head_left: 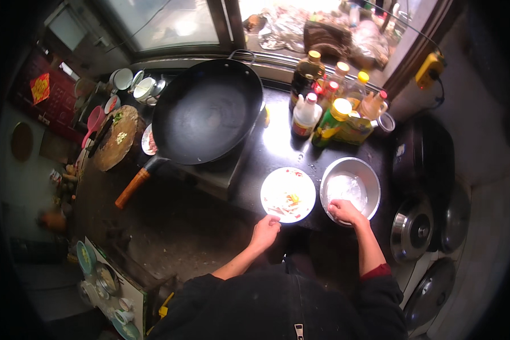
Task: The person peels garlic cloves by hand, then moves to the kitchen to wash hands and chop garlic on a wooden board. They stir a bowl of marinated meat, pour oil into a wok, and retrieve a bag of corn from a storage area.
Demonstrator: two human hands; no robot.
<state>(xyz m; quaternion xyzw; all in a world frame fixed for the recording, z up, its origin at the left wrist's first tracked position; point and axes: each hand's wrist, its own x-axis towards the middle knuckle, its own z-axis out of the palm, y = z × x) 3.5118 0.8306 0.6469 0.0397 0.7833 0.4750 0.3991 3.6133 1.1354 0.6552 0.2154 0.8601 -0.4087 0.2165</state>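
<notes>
A white plate (273,185) with a red pattern on its rim stands at the front edge of the black counter, with thin strips of food on it. My left hand (264,231) is closed at its near rim, thumb and fingers pinching the edge. Just right of the plate sits a round metal basin (373,182) with a shiny, wet-looking bottom. My right hand (344,211) is over the near left part of the basin, its fingers curled closed. Whatever those fingers hold, if anything, is hidden.
A large black wok (208,110) with a wooden handle (132,188) stands left of the plate. Several sauce and oil bottles (307,117) crowd behind the basin. A round chopping board (114,148) with chopped bits lies far left. Pot lids (412,231) lean at the right.
</notes>
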